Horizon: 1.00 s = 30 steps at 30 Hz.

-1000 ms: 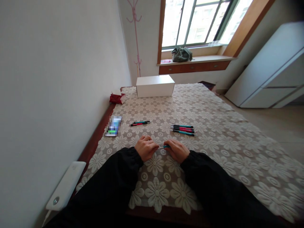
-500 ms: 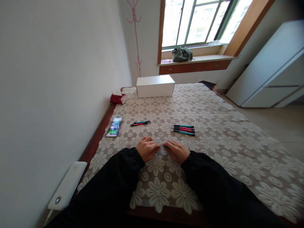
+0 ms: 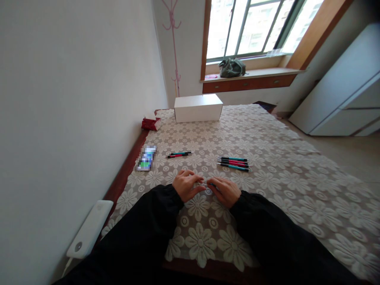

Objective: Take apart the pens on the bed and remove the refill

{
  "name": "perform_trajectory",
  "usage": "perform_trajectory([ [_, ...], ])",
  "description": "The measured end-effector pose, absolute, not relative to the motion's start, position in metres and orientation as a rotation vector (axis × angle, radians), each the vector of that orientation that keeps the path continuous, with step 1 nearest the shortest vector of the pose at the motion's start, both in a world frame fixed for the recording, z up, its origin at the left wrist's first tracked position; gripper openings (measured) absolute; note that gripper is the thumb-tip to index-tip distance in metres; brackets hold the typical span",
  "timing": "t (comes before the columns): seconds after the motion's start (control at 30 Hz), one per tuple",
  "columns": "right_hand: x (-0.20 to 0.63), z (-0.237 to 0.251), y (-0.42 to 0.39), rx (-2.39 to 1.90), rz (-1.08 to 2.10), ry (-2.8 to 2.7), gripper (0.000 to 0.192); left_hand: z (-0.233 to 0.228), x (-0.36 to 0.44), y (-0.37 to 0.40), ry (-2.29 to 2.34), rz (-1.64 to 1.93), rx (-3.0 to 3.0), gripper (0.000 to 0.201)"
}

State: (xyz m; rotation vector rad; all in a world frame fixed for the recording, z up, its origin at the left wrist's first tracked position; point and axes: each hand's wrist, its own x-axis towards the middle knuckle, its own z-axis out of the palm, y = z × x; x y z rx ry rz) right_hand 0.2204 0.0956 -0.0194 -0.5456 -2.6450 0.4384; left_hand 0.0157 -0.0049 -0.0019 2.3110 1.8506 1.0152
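Near the front of the cloth-covered table, my right hand (image 3: 225, 191) is closed around a teal pen (image 3: 213, 185), most of it hidden by the fingers. A thin pale end of the pen points at my left hand (image 3: 187, 187), whose thumb and fingers are parted around that tip. Whether they touch it is too small to tell. Beyond my right hand lies a row of several teal, red and black pens (image 3: 234, 163), side by side. Two more pens (image 3: 179, 154), one teal and one red, lie together past my left hand.
A phone (image 3: 146, 158) with a blurred screen lies at the left, and a red packet (image 3: 151, 124) behind it. At the far end stands a long white box (image 3: 198, 109). A white device with a cable (image 3: 89, 229) sits by the wall at the left edge.
My left thumb and fingers have parted from their pinch at the pen's tip. My right hand keeps its hold. The whole view has shifted slightly, so everything appears a little further right.
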Motion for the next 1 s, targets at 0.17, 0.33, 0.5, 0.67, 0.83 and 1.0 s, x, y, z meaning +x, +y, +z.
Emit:
perform_trajectory([
  [0.17, 0.225, -0.019, 0.106, -0.618, 0.383, -2.601, 0.022, 0.006, 0.005, -0.004, 2.012, 0.934, 2.212, 0.025],
  [0.33, 0.229, -0.022, 0.113, -0.648, 0.319, -2.58, 0.021, 0.001, -0.002, -0.001, 2.064, 0.696, 2.172, 0.026],
  [0.5, 0.228, -0.025, 0.112, -0.68, 0.292, -2.604, 0.021, -0.003, 0.0, 0.0, 2.037, 0.669, 2.175, 0.012],
  [0.67, 0.227, -0.026, 0.112, -0.675, 0.269, -2.639, 0.022, -0.003, 0.001, 0.0, 2.021, 0.695, 2.185, 0.013],
  [0.83, 0.227, -0.027, 0.112, -0.663, 0.256, -2.635, 0.024, -0.003, 0.001, -0.001, 1.977, 0.703, 2.211, 0.013],
  [1.0, 0.227, -0.027, 0.111, -0.645, 0.253, -2.644, 0.024, -0.002, 0.001, -0.001, 1.966, 0.707, 2.216, 0.013],
])
